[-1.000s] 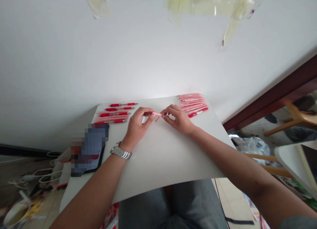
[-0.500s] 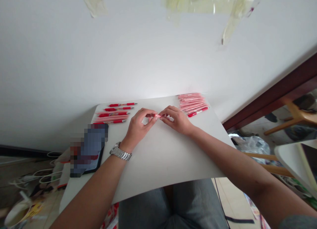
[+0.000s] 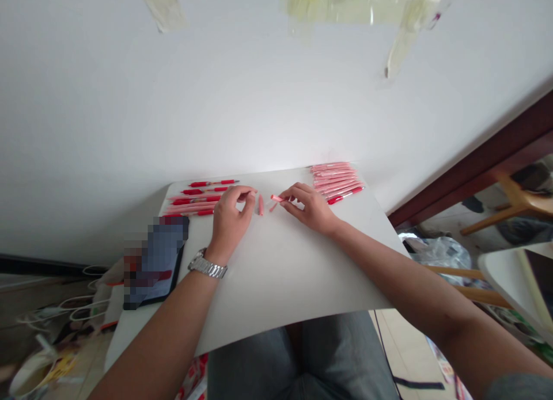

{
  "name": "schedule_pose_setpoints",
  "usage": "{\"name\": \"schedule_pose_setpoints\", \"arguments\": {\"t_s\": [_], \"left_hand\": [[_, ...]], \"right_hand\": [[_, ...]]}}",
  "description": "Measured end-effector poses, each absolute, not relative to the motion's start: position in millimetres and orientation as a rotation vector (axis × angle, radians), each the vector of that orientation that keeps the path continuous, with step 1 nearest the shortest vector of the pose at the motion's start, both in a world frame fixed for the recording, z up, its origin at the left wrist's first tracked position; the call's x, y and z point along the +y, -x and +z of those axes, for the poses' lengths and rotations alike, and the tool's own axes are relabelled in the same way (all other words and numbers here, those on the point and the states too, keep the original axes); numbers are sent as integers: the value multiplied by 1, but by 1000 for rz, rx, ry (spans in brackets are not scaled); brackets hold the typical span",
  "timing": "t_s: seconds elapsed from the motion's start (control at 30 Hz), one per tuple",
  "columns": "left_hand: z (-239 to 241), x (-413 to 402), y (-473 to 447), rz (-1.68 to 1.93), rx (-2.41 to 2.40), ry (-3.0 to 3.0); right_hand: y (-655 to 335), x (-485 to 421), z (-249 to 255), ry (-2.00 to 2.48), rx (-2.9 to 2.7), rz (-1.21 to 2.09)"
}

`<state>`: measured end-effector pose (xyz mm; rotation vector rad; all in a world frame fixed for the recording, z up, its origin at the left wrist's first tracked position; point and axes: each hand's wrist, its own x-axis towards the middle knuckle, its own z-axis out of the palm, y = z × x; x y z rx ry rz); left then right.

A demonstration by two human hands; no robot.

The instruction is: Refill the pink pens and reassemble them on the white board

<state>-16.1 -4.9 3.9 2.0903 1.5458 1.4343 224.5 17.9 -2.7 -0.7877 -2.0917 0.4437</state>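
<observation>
Slender pink piece (image 3: 276,198), right hand (image 3: 309,208) pinching it, left hand (image 3: 231,218), cannot tell if holding

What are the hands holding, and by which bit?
The right hand pinches a pink tube just behind its left end. Whether the left hand holds anything can't be told.

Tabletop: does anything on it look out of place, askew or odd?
Yes. A short pink piece and a smaller pink piece show loose between the hands, angled unlike the neat rows. One red pen lies along the near side of the pink stack, while the other red pens are at the left.
</observation>
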Motion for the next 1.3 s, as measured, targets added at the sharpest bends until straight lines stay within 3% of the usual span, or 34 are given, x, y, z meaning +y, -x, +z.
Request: {"name": "schedule_pose_setpoints", "arguments": {"t_s": [0.6, 1.3], "left_hand": [[1, -5, 25, 1190, 1888, -2211], [2, -8, 3, 1074, 1668, -2429]], "right_hand": [[-224, 19, -2, 864, -2044, 442], [-225, 21, -5, 909, -2008, 392]]}}
